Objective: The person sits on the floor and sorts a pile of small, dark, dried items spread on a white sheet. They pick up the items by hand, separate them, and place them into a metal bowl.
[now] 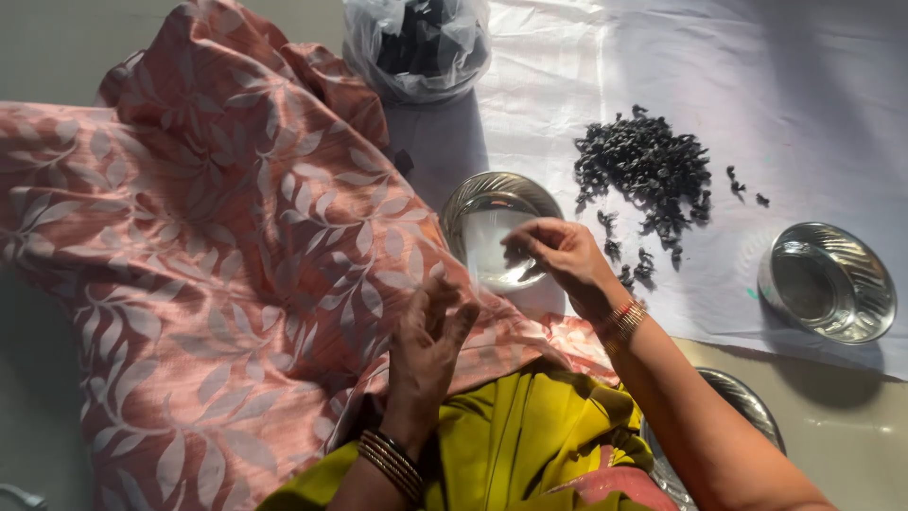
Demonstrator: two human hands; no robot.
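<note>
My right hand hovers over a steel bowl of clear liquid, fingers pinched together; I cannot tell whether something small is between them. My left hand rests on the pink leaf-patterned cloth over my lap, fingers spread and slightly curled, holding nothing. A pile of small dark dried pieces lies on the white sheet just beyond my right hand. Bangles show on both wrists.
A second steel bowl stands on the sheet at the right. A clear plastic bag with dark contents sits at the top centre. Another steel plate's rim shows under my right forearm. Yellow cloth covers my knee.
</note>
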